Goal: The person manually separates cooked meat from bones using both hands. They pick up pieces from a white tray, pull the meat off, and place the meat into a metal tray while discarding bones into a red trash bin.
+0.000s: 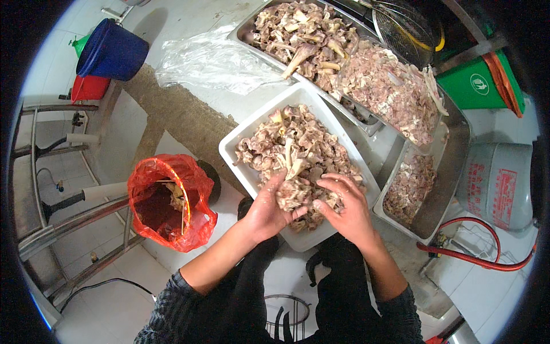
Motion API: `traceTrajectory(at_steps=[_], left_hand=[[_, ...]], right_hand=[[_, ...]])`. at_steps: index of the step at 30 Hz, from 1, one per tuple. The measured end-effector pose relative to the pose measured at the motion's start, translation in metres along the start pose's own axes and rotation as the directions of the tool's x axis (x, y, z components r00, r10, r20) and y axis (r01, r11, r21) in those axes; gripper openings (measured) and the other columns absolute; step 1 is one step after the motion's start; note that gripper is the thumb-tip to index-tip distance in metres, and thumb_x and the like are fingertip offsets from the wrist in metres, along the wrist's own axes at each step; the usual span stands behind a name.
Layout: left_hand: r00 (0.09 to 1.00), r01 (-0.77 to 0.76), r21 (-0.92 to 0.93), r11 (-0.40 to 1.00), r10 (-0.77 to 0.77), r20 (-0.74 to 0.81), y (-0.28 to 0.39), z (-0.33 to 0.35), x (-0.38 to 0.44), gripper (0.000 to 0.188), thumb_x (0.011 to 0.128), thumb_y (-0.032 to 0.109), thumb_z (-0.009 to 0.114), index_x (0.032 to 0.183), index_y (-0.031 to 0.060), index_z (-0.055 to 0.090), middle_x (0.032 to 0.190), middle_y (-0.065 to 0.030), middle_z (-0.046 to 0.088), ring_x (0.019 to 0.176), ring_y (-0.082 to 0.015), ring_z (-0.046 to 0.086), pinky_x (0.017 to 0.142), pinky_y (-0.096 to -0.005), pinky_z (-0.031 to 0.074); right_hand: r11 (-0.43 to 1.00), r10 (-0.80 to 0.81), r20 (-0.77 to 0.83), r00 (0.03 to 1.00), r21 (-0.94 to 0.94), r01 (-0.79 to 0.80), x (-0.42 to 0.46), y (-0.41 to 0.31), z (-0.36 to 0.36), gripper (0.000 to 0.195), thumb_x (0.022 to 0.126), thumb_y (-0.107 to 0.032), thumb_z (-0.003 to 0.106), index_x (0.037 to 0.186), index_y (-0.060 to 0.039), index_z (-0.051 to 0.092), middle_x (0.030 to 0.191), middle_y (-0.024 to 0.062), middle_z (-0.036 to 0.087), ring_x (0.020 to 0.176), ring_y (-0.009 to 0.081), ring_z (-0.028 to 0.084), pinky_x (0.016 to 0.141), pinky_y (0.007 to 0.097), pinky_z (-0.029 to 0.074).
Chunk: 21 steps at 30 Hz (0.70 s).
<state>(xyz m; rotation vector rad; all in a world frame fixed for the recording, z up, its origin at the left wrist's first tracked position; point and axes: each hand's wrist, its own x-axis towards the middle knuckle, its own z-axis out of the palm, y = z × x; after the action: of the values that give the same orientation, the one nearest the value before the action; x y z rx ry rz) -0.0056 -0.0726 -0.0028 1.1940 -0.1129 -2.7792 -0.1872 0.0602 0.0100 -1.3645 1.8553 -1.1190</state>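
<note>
My left hand [268,208] holds a knobbly piece of meat on bone [293,195] over the near part of a white plastic tub [240,129]. Close on its right, my right hand [347,201] is bent over the tub with fingers apart; whether its fingertips touch a scrap of meat is unclear. Bony meat pieces [296,133] are heaped in the tub, with a pale bone [296,165] lying on top. Behind it, a steel tray [242,34] holds more bones and a mound of shredded meat [386,86]. A steel pan [447,193] at the right has smaller scraps [410,185].
A bin lined with a red plastic bag [172,202] stands left of the tub. Clear plastic sheeting [215,60] lies on the floor beyond. Blue [112,50] and red buckets [89,88], a metal rack [73,241], a green bin [477,81], a gas cylinder [494,185] and wire strainers [404,30] stand around.
</note>
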Motion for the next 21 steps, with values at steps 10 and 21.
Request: traceTrajectory(at_steps=[10, 21], left_hand=[[0.953, 0.057, 0.197, 0.979, -0.112, 0.280, -0.005, 0.018, 0.001, 0.044, 0.108, 0.035, 0.052, 0.144, 0.0099, 0.055, 0.135, -0.0115, 0.067, 0.129, -0.0304, 0.063, 0.102, -0.0433, 0.056], [0.976, -0.166, 0.335, 0.927, 0.106, 0.189, -0.018, 0.039, -0.002, 0.047, 0.107, 0.010, 0.059, 0.151, 0.0095, 0.043, 0.139, -0.0113, 0.061, 0.131, -0.0245, 0.061, 0.112, -0.0442, 0.053]], right_hand=[[0.757, 0.253, 0.116, 0.961, 0.595, -0.271, -0.009, 0.004, -0.014, 0.039, 0.099, 0.005, 0.061, 0.138, -0.0002, 0.060, 0.132, 0.0073, 0.066, 0.114, 0.0128, 0.063, 0.100, 0.0309, 0.051], [0.703, 0.183, 0.083, 0.980, 0.686, -0.189, -0.024, 0.006, -0.023, 0.052, 0.099, 0.001, 0.065, 0.147, 0.0021, 0.047, 0.136, 0.0109, 0.059, 0.125, 0.0179, 0.060, 0.106, 0.0360, 0.052]])
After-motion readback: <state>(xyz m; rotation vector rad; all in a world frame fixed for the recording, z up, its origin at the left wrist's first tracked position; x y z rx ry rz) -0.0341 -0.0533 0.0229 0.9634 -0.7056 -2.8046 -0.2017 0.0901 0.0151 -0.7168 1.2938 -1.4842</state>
